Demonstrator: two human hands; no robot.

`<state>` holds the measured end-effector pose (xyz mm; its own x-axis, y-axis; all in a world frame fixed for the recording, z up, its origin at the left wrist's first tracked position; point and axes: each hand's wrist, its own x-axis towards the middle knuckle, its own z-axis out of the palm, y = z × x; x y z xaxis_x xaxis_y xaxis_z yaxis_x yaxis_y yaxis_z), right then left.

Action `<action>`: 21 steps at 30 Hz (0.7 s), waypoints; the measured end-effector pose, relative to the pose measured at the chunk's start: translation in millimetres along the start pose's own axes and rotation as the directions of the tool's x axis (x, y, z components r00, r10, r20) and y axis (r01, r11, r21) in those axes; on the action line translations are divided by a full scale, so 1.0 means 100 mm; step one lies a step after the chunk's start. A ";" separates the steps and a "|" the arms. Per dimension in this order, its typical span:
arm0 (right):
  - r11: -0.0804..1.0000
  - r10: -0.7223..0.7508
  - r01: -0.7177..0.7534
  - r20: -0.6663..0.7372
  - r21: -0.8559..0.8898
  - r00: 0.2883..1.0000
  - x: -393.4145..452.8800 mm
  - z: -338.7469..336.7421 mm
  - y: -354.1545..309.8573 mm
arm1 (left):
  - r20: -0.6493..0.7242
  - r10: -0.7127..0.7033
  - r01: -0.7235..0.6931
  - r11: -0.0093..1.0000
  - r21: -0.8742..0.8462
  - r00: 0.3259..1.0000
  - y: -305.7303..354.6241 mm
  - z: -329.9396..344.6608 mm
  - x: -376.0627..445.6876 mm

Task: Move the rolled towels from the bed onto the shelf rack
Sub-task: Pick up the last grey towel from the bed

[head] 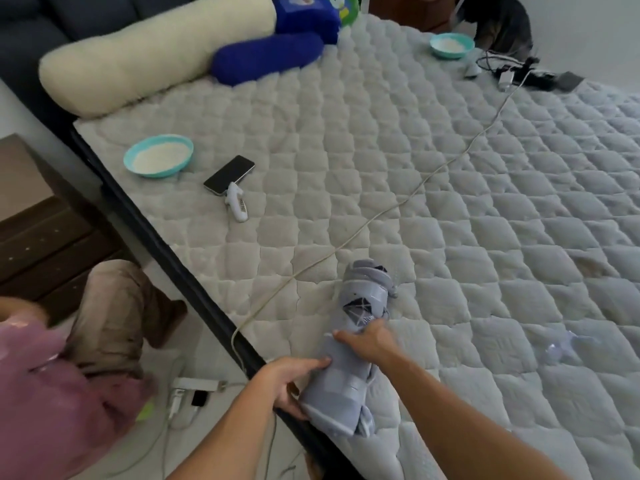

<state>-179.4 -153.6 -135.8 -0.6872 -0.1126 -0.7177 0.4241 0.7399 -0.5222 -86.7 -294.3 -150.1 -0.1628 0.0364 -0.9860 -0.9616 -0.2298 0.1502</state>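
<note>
A rolled pale-blue towel with a dark geometric print lies on the quilted mattress near its front left edge. My left hand grips the towel's near end from the left side. My right hand rests over the middle of the roll, fingers wrapped around it. Both forearms reach in from the bottom of the view. No shelf rack is visible.
On the bed lie a teal bowl, a black phone, a white gadget, a long cable, a second teal bowl, and cream and blue bolsters. Another person in pink sits at the left on the floor.
</note>
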 end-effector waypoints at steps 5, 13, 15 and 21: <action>0.993 0.053 -0.050 -0.029 0.105 0.998 0.12 -0.06 0.09 | -0.010 0.017 -0.016 0.996 0.093 1.000 0.02 0.23 -0.08; 0.848 0.023 0.000 -0.036 0.529 0.999 -0.18 -0.07 0.38 | 0.055 0.136 -0.147 0.948 0.283 0.989 -0.25 0.23 -0.43; 0.803 -0.016 0.005 0.014 0.596 1.000 -0.38 0.00 0.40 | 0.049 0.156 -0.163 0.930 0.330 0.987 -0.44 0.11 -0.62; 0.736 -0.209 -0.030 0.269 0.677 0.940 -1.20 0.59 0.30 | -0.032 0.270 -0.260 0.947 0.188 0.962 -1.41 -0.32 -1.32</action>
<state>-50.0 -157.2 -92.4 -0.5764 -0.4385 -0.6896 0.7317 0.0988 -0.6744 77.5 -298.0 -43.3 -0.4096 -0.0582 -0.9104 -0.9100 -0.0445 0.4122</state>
